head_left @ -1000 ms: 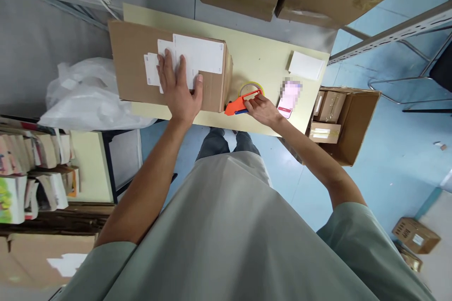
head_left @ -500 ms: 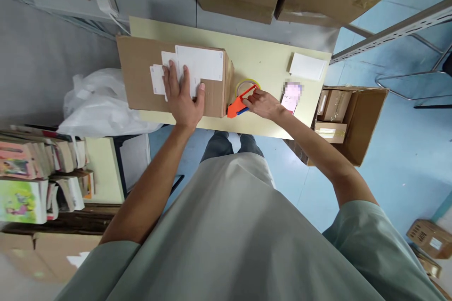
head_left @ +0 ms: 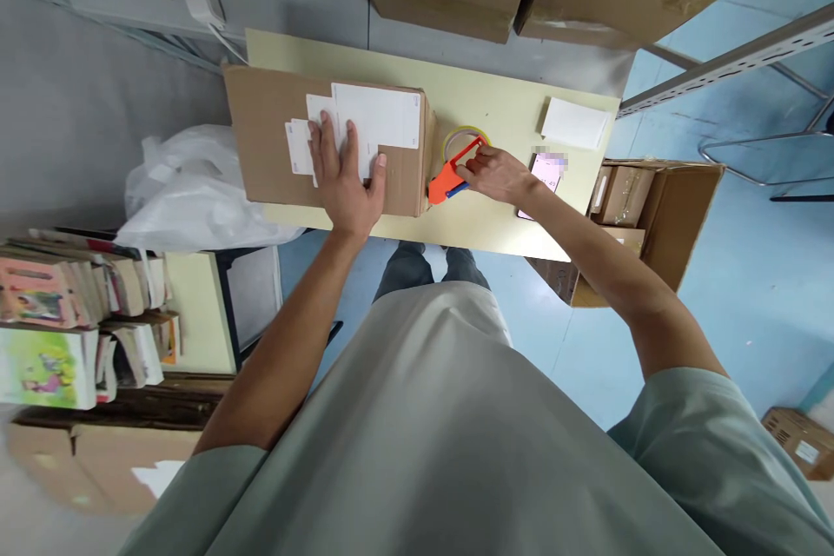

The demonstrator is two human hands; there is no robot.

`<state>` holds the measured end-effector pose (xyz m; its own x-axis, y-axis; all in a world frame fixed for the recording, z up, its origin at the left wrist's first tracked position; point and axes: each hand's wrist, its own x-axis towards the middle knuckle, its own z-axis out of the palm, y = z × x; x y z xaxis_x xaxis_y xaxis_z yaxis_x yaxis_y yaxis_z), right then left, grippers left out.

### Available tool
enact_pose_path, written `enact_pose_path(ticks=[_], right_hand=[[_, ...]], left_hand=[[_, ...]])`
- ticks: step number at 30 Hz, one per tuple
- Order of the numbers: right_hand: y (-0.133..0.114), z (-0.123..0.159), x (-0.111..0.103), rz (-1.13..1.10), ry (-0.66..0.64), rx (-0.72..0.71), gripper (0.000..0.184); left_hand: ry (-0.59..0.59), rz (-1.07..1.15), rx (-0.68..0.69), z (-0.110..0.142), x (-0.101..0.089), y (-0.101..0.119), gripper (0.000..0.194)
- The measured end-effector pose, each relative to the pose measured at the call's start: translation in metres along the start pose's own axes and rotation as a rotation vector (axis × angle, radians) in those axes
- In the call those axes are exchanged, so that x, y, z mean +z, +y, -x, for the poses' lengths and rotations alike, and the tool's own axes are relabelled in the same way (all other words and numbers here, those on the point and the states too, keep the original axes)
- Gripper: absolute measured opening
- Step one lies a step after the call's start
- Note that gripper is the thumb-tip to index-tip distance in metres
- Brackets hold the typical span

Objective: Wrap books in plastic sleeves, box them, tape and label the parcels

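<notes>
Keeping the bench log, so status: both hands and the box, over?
Left hand spread flat on box. Right hand holding orange tape dispenser at box's right end. Phone and white paper farther right, apart from box.

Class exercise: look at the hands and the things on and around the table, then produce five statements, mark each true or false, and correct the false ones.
1. The left hand lies over white paper labels on the long brown cardboard box. True.
2. The right hand holds silver metal scissors. False: it holds an orange plastic tape dispenser.
3. The rectangular phone lies with its screen lit. True.
4. The white rectangular paper touches the box. False: it lies apart, near the right end of the pale yellow table.
5. The open brown carton contains smaller boxes. True.
</notes>
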<state>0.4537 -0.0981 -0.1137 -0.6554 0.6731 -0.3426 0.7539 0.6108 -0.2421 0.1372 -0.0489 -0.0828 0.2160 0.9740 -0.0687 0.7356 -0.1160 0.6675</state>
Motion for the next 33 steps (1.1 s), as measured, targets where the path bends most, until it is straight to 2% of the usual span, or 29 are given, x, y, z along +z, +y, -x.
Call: enact_pose_path(ticks=[6,10,19,26,29,33], right_hand=[[0.006,-0.003,-0.012,0.141,-0.007,0.018,0.049],[0.014,-0.004,-0.008,0.12,0.001,0.035,0.043],[0.031,-0.006,0.0,-0.002,0.034,0.022,0.041],[0.022,-0.009,0.0,0.026,0.011,0.029,0.042],[0.014,-0.01,-0.001,0.03,0.021,0.042,0.045],[0.01,-0.011,-0.003,0.009,0.024,0.08,0.052]], left_hand=[[0.012,0.008,-0.001,0.0,0.001,0.0,0.084],[0.018,-0.008,0.007,0.0,0.005,-0.004,0.084],[0.05,-0.032,0.031,-0.002,0.009,-0.006,0.081],[0.041,-0.02,0.017,0.001,0.002,0.0,0.081],[0.049,-0.055,0.022,-0.012,0.004,0.005,0.082],[0.021,-0.047,0.099,-0.053,0.031,0.027,0.08]])
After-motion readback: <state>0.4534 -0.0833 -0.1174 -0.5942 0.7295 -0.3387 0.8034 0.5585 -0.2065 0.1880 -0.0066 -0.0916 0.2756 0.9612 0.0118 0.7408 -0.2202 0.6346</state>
